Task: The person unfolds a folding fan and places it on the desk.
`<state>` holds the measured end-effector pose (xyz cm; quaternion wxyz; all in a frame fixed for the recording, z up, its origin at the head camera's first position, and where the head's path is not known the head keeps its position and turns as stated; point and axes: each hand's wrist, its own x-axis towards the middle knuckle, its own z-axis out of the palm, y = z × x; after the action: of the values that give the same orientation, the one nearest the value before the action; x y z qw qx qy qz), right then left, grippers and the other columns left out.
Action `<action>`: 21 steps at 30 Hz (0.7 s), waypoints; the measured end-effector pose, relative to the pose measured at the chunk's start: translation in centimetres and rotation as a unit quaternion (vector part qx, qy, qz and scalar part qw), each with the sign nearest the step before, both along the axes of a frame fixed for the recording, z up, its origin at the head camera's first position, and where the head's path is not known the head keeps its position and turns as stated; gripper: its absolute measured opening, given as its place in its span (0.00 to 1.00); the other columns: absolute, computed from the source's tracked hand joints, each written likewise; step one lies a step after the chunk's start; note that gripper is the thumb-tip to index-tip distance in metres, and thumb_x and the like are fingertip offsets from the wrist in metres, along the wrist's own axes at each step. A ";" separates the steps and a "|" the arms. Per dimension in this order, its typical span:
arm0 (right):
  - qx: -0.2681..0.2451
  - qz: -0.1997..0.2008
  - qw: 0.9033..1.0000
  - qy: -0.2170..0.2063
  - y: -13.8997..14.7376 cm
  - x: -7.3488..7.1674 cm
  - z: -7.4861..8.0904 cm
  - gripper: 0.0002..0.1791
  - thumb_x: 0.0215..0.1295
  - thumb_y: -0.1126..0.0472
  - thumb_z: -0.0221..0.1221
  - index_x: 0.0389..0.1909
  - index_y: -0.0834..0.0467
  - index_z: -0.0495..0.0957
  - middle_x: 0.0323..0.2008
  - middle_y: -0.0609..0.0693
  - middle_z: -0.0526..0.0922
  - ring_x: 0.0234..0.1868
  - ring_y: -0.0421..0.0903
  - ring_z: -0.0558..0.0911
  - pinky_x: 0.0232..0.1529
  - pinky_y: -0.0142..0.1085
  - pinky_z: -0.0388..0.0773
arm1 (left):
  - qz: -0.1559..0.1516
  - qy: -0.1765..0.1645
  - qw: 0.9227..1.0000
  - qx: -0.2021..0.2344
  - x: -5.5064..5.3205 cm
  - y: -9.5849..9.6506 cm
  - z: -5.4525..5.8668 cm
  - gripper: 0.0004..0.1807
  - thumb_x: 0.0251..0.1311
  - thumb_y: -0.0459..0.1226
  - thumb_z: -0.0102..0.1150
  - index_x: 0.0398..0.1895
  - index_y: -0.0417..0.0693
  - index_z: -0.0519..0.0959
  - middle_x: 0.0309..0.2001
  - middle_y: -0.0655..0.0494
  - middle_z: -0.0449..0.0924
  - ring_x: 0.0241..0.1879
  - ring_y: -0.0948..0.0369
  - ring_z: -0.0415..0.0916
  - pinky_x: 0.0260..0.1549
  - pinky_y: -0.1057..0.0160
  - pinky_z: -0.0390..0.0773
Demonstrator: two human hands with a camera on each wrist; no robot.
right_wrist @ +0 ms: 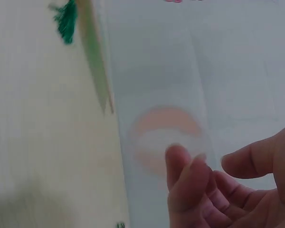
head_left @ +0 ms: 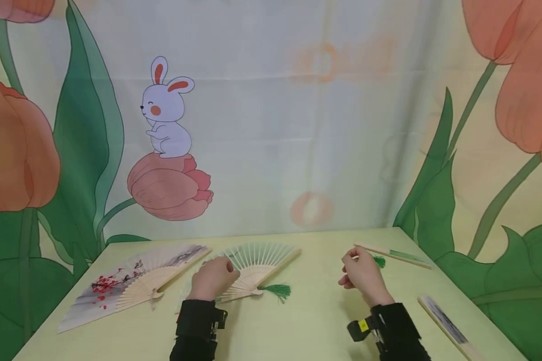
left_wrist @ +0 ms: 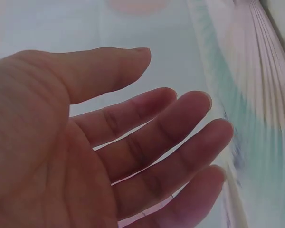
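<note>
My left hand [head_left: 213, 278] hovers over the left side of a spread green folding fan [head_left: 264, 255], hiding part of it. In the left wrist view the fingers are relaxed and apart, with nothing in the palm. The fan's green tassel [head_left: 277, 291] lies on the table. My right hand [head_left: 363, 276] is raised near a folded green fan [head_left: 408, 257], whose tassel [head_left: 379, 261] shows beside the wrist. Its fingers [right_wrist: 192, 185] are loosely bent and hold nothing. At the left lies a spread white-and-grey fan [head_left: 126, 286] with red blossoms.
A folded fan with a grey pattern [head_left: 444, 321] lies near the table's right edge. Behind the pale yellow table [head_left: 307, 326] hangs a curtain [head_left: 262, 125] printed with tulips and a rabbit.
</note>
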<state>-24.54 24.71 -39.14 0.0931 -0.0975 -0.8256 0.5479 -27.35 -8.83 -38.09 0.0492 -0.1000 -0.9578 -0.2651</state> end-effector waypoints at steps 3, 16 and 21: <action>0.095 0.019 0.995 0.007 2.3 0.9 0.0 0.11 0.77 0.63 0.47 0.51 0.67 0.70 0.29 0.56 0.77 0.22 0.50 0.82 0.25 0.40 0.80 | -0.025 0.025 0.999 -0.017 0.6 2.4 0.6 0.09 0.66 0.38 0.65 0.31 0.45 0.77 0.25 0.55 0.73 0.24 0.58 0.67 0.25 0.57 0.69; 0.329 0.060 0.942 0.014 8.9 -0.1 -2.0 0.05 0.70 0.66 0.53 0.40 0.65 0.71 0.25 0.52 0.70 0.23 0.47 0.68 0.24 0.39 0.63 | -0.185 0.036 0.977 -0.095 -0.2 13.4 1.4 0.08 0.67 0.40 0.66 0.33 0.47 0.80 0.29 0.59 0.79 0.26 0.61 0.71 0.30 0.61 0.72; 0.410 0.054 0.910 0.029 12.4 -3.2 -4.0 0.09 0.66 0.69 0.58 0.43 0.69 0.71 0.31 0.59 0.73 0.28 0.55 0.74 0.27 0.48 0.72 | -0.238 0.037 0.962 -0.127 -2.8 18.4 1.0 0.05 0.71 0.39 0.63 0.43 0.48 0.82 0.41 0.58 0.85 0.37 0.62 0.79 0.39 0.63 0.77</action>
<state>-27.77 37.12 -43.09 0.1186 0.0100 -0.9786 0.1678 -30.20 9.61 -37.10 0.0067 -0.3406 -0.9295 -0.1413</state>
